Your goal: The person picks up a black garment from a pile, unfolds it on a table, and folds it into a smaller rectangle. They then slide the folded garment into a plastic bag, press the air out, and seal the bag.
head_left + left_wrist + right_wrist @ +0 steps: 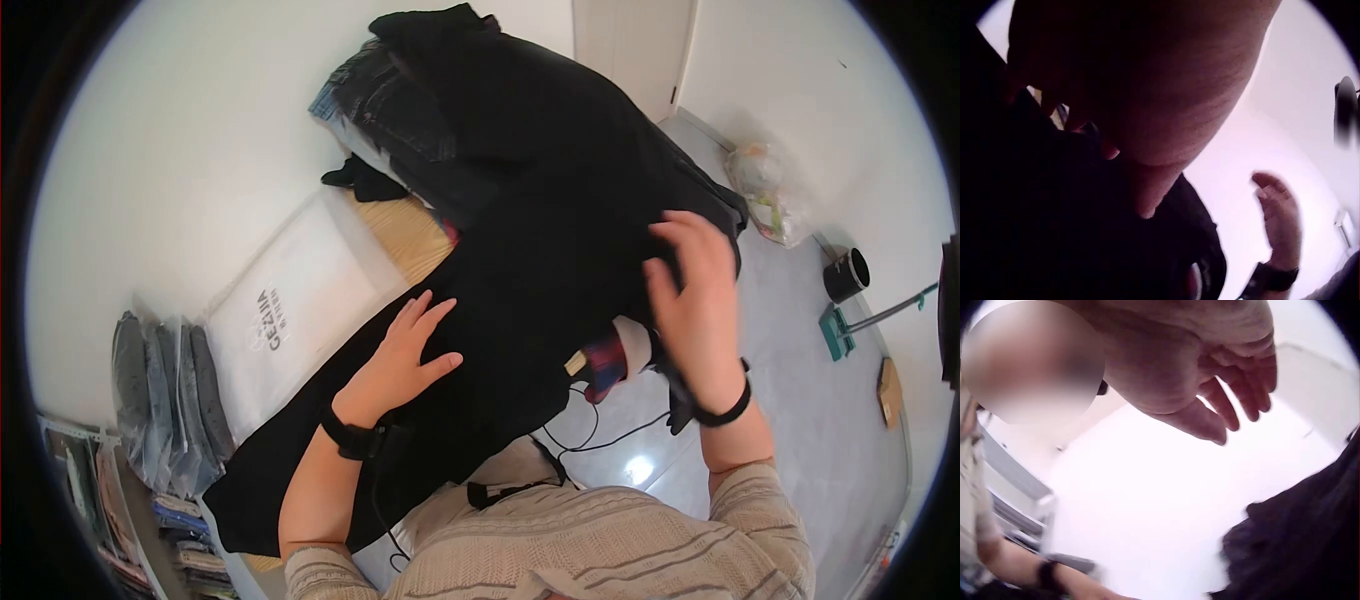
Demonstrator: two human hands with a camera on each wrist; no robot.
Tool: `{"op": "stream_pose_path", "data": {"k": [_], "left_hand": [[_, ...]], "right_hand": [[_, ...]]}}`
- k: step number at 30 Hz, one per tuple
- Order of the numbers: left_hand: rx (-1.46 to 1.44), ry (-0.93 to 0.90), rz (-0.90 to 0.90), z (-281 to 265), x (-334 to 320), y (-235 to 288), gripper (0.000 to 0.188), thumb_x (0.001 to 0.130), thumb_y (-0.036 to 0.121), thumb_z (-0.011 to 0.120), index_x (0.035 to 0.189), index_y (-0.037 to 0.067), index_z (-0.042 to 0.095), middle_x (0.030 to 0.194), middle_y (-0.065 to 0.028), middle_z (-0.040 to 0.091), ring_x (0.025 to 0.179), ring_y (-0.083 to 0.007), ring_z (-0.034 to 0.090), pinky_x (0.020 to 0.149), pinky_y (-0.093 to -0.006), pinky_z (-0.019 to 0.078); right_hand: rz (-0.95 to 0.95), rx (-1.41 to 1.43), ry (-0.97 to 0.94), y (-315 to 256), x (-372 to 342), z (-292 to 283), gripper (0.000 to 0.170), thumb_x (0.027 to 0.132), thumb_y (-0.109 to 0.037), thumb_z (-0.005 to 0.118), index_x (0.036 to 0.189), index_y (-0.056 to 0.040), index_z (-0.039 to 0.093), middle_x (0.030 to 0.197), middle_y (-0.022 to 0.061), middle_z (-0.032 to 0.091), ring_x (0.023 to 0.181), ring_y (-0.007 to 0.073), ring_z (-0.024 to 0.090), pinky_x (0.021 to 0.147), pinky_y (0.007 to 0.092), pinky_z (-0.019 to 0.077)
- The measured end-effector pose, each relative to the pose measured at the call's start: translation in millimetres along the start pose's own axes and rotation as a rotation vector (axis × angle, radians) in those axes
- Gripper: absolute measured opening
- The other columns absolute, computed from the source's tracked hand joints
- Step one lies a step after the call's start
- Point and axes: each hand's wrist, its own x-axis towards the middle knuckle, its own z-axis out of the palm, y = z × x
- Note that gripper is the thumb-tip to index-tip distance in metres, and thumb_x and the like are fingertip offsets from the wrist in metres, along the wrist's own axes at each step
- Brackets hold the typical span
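A large black garment [540, 190] is spread across the table and over a heap of clothes, with one long part reaching toward the lower left. My left hand [400, 355] rests on it with fingers spread and straight; in the left wrist view the fingertips meet the dark cloth. Raised over the garment's right side is my right hand [695, 300], its fingers loosely bent and the thumb apart. Nothing lies between the fingers of that hand [1210, 375] in the right wrist view, where the dark cloth [1297, 531] appears lower right.
Dark jeans [400, 110] stick out from under the garment. A clear bag printed GEZIJIA [290, 300] lies on the wooden table [408, 228]. Bagged grey clothes [170, 390] stand at left. Cables [610, 435] hang near my body. A dustpan [838, 333] and black bin [847, 275] are on the floor at right.
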Motion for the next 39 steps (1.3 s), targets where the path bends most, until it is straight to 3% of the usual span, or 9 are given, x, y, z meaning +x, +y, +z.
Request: {"op": "stream_pose_path", "data": {"k": [6,10,13,18,22,25,28,35,39], "left_hand": [[0.353,-0.243,-0.161,46.7,13.7,-16.2,0.088,0.083,0.058,0.059,0.151,0.022,0.017,0.155,-0.0242,0.001,0.141,-0.0495,0.003,0.104,-0.0705,0.0148],[0.286,-0.187,-0.181,47.7,19.1,-18.0,0.088,0.083,0.059,0.058,0.152,0.021,0.016,0.155,-0.0248,0.002,0.141,-0.0491,0.003,0.105,-0.0697,0.0129],[0.324,-0.172,-0.179,50.4,12.7,-16.7,0.088,0.083,0.06,0.057,0.151,0.021,0.017,0.155,-0.0231,0.003,0.141,-0.0488,0.004,0.105,-0.0696,0.0133],[0.35,-0.17,-0.178,50.2,14.9,-17.3,0.088,0.083,0.059,0.058,0.151,0.021,0.017,0.155,-0.0236,0.004,0.141,-0.049,0.004,0.104,-0.0702,0.0147],[0.328,-0.135,-0.148,52.3,10.4,-19.6,0.086,0.084,0.055,0.059,0.151,0.021,0.018,0.155,-0.0247,0.003,0.141,-0.0495,0.005,0.104,-0.071,0.0153],[0.071,-0.107,-0.062,29.5,7.7,-23.9,0.071,0.087,0.036,0.063,0.147,0.016,0.03,0.153,-0.0211,0.018,0.141,-0.0386,0.018,0.11,-0.0522,0.0227],[-0.244,0.093,-0.061,1.2,-13.2,-33.2,0.053,0.089,0.02,0.063,0.138,0.012,0.045,0.145,-0.0136,0.039,0.129,-0.0258,0.041,0.104,-0.0318,0.0346],[-0.127,0.052,-0.271,-16.4,-85.5,-44.0,0.041,0.083,0.01,0.067,0.123,0.007,0.057,0.11,-0.0101,0.062,0.1,-0.0219,0.059,0.089,-0.0322,0.0454],[-0.119,0.057,-0.324,-0.5,-83.6,-32.2,0.047,0.078,0.003,0.066,0.124,0.01,0.056,0.125,-0.0123,0.053,0.114,-0.0249,0.052,0.094,-0.0343,0.0442]], "right_hand": [[-0.701,0.216,-0.62,-11.7,2.3,22.6,0.045,0.079,-0.021,0.066,0.122,-0.0083,0.057,0.129,0.0087,0.054,0.124,0.0276,0.047,0.1,0.0457,0.0357],[0.066,-0.764,-0.021,93.8,41.4,-4.2,0.046,0.077,-0.025,0.069,0.115,-0.0024,0.056,0.12,0.0152,0.058,0.115,0.0339,0.052,0.095,0.0493,0.0397],[-0.068,-0.403,0.138,34.6,46.3,-17.6,0.045,0.077,-0.021,0.068,0.115,-0.001,0.056,0.122,0.017,0.056,0.118,0.0346,0.05,0.097,0.0484,0.0385],[-0.567,-0.176,-0.621,38.0,19.7,13.9,0.04,0.081,-0.029,0.065,0.117,-0.0124,0.061,0.13,0.0055,0.054,0.122,0.0255,0.049,0.103,0.0471,0.0353],[0.026,-0.885,0.127,89.4,44.0,-24.1,0.029,0.085,-0.019,0.063,0.112,-0.0092,0.064,0.112,0.0093,0.064,0.106,0.028,0.06,0.092,0.0402,0.0461],[0.225,0.272,-0.123,1.1,3.1,-42.8,0.023,0.083,-0.01,0.062,0.105,-0.006,0.065,0.104,0.0105,0.067,0.103,0.0296,0.061,0.089,0.0369,0.0477],[-0.068,0.484,-0.437,-14.5,-56.0,-14.0,0.012,0.076,-0.002,0.067,0.088,-0.0021,0.067,0.096,0.0104,0.068,0.089,0.0291,0.065,0.082,0.0383,0.0497],[-0.313,0.604,-0.462,-34.7,-140.6,49.4,0.017,0.072,-0.004,0.068,0.088,-0.0086,0.069,0.097,0.0055,0.067,0.1,0.0237,0.06,0.092,0.0424,0.0424],[-0.468,0.674,-0.44,-58.3,-168.6,74.2,0.027,0.07,-0.009,0.067,0.097,-0.0124,0.068,0.11,0.0041,0.063,0.109,0.0237,0.056,0.098,0.0438,0.0367]]}}
